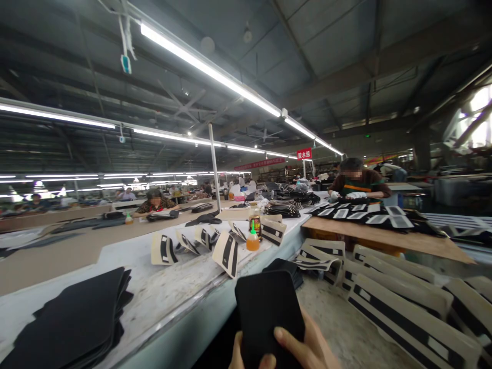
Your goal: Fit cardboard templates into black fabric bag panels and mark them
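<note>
At the bottom of the head view, a black phone-like slab point(269, 312) with rounded corners is held upright between my two hands. My right hand point(313, 346) wraps its right edge, with the thumb lying across the front face. Only fingertips of my left hand point(237, 353) show, closed on the lower left edge; the rest is cut off by the frame. Just behind the slab lies a pile of black pieces point(286, 271). To the left, a stack of black flat sheets point(73, 318) rests on the white worktable point(154, 302).
Curved beige panels with black strips point(226, 251) stand on the table near an orange glue bottle point(252, 241) and a dark jar point(254, 220). More such panels point(403, 318) fill the right side. A gloved co-worker point(355, 187) works at a wooden-edged table point(384, 236).
</note>
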`<state>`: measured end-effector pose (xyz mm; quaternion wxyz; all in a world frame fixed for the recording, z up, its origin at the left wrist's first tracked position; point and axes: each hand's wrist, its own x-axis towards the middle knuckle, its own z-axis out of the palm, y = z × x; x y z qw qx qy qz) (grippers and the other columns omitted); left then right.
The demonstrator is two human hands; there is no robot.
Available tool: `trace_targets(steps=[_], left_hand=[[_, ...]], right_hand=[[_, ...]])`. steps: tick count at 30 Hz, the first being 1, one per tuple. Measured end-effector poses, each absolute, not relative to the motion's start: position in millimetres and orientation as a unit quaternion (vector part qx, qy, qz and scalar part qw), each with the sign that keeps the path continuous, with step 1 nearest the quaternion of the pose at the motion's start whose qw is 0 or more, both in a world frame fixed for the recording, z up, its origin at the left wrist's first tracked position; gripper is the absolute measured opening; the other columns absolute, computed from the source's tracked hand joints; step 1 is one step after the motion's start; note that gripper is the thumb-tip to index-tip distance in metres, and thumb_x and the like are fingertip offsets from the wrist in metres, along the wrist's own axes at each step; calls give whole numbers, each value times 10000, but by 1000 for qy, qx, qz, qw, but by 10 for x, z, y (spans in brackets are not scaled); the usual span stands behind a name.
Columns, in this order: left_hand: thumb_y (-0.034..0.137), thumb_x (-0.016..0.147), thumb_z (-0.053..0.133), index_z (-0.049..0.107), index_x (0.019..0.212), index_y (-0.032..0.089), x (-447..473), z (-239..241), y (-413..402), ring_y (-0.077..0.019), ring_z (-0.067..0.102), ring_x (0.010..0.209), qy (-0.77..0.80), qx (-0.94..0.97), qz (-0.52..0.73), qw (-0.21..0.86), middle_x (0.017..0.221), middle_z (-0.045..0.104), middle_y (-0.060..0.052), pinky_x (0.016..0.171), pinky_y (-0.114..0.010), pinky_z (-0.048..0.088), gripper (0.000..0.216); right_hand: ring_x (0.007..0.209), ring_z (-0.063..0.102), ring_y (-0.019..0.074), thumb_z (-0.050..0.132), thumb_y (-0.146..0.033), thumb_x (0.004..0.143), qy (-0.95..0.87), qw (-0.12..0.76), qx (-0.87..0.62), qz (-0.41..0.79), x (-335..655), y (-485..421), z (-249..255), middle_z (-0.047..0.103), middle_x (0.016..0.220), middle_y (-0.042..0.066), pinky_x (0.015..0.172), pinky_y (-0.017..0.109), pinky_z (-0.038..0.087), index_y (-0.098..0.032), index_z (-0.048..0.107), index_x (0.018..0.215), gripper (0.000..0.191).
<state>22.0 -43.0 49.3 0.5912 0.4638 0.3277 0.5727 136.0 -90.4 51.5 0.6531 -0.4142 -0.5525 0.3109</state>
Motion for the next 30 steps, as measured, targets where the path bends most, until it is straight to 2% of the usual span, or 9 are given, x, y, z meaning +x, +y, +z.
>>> trace_targets(steps=[2,5,8,11,14,18,20,25,30], left_hand=[[360,912,706,603,1318,231,46,437,-477,-302,609,1252,350,434,586,588,1366,646,-93,1056,-506,493,438],[324,874,758,516,1418,281,-93,676,-347,-259,616,1289,307,362,637,608,1279,733,-31,1099,-383,477,596],[264,902,725,542,1412,255,-185,1104,-130,-212,719,1142,202,238,685,658,1057,822,7,1090,-353,492,541],[381,954,643,728,1191,207,-305,1347,22,-241,751,1077,154,219,669,693,931,839,-23,1105,-416,488,307],[405,1015,514,830,927,204,-425,1294,87,-225,779,996,100,227,638,729,883,839,-44,1129,-379,457,385],[389,1065,387,846,817,243,-503,1079,69,-90,795,788,28,247,594,765,813,832,31,863,-109,547,542],[406,1064,396,845,806,244,-512,1013,35,-62,790,776,2,257,577,776,787,826,55,745,-54,546,542],[423,1067,397,836,931,189,-511,948,-39,-88,789,876,-42,278,543,791,897,835,10,785,-100,564,516],[459,1028,477,841,924,214,-502,925,-67,-180,786,929,-65,303,524,793,918,837,-23,1058,-295,500,451]], right_hand=[[1090,708,327,745,-442,854,-621,609,-405,282,1389,-751,875,760,1181,90,963,465,559,-228,668,1266,470],[1268,617,317,759,-521,833,-662,590,-361,288,1446,-601,1424,696,1338,96,1073,474,482,-257,593,1399,646],[1266,628,293,587,-605,943,-659,624,-280,313,1504,-557,1755,630,1437,83,1060,465,489,-307,607,1388,536],[1078,722,238,598,-566,956,-575,738,-209,283,1482,-532,1722,713,1318,64,942,369,551,-315,714,1215,379],[955,746,215,700,-524,902,-516,796,-190,255,1342,-500,1453,796,1110,61,809,292,580,-296,758,1106,311],[988,744,217,733,-520,874,-555,773,-185,245,1099,-517,1219,801,1088,51,818,267,579,-323,751,1130,324],[1047,726,218,746,-558,843,-594,746,-186,236,1011,-553,1225,787,1135,40,862,255,567,-346,738,1170,389],[1055,710,231,828,-602,705,-622,732,-187,204,904,-625,1308,768,1186,34,878,266,564,-364,728,1206,564],[1060,708,202,826,-582,714,-624,729,-177,217,932,-616,1261,745,1238,9,913,242,554,-398,704,1239,570]])
